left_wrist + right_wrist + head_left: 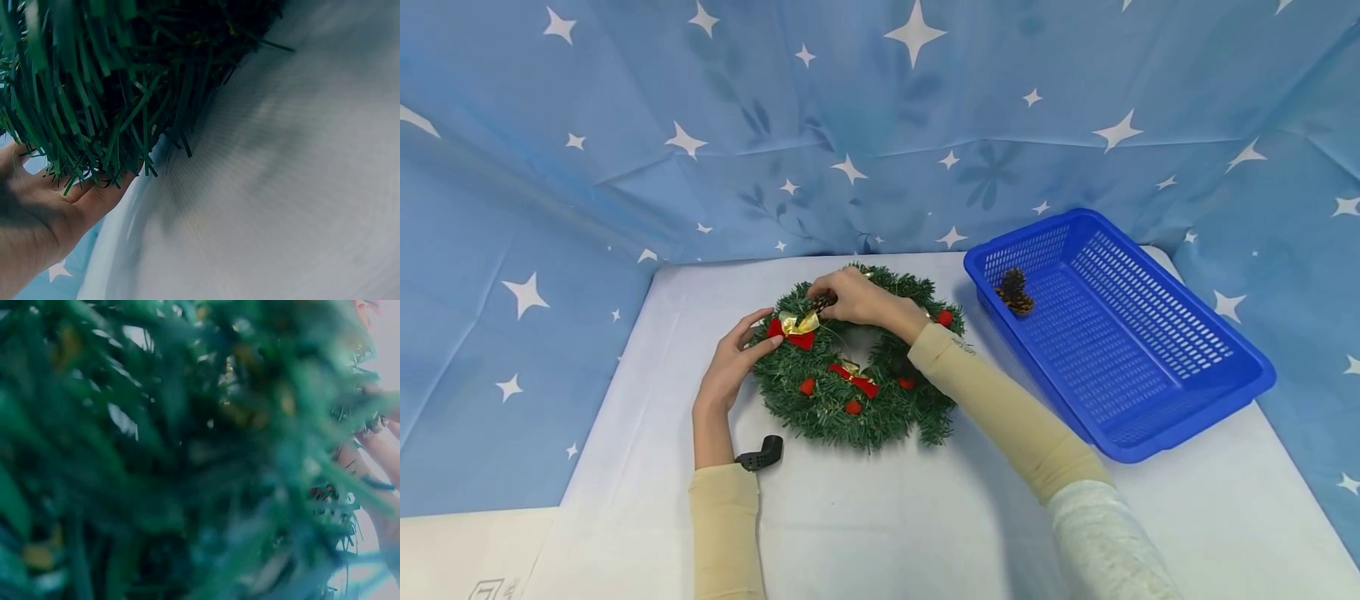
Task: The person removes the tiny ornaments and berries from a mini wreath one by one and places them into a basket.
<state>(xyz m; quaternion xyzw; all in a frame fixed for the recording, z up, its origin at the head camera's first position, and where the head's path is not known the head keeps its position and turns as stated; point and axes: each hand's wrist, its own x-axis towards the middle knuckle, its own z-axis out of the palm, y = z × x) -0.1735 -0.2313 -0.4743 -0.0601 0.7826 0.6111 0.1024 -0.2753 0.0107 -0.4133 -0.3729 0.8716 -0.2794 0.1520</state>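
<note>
A green tinsel wreath (880,423) lies on the white table, dotted with red berries (853,407). My right hand (859,298) pinches a brown pine cone (824,302) against its upper left part. Beside the cone sits a red and gold bow (793,330); a second bow (854,379) is lower on the ring. My left hand (727,364) holds the wreath's left edge, thumb on top near the first bow. From the left wrist, that hand's fingers (103,197) reach under the greenery (112,81). Blurred greenery (169,462) fills most of the right wrist view.
A blue plastic basket (1097,350) stands at the right, with pine cones (1015,293) in its left corner. A black device (763,454) is at the left wrist. Blue star-patterned cloth (880,192) hangs behind and at the sides.
</note>
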